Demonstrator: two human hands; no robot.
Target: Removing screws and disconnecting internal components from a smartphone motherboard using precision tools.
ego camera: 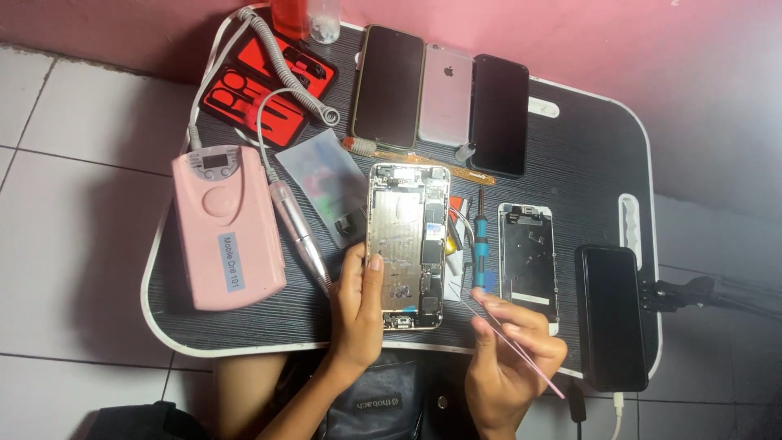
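A pale blue rectangular label [231, 261] sat on the pink drill box [226, 228], whose small grey display [217, 160] lay near its top. A clear plastic packet [324, 181] lay beside it. Dark phone screens [498, 114] lined the table's far edge.

Looks like a makeshift phone-repair spot set up at home: a low black wood-grain lap table with a white rim [595, 122] sits on a white tiled floor [73, 163] against a pink wall [619, 41]. On it, a row of three smartphones [444, 98], an opened phone chassis with bare circuitry [407, 244], a stripped screen frame [528, 261], a pink electric drill box [226, 228], a red tool case [261, 85] and a blue-handled screwdriver [480, 244]
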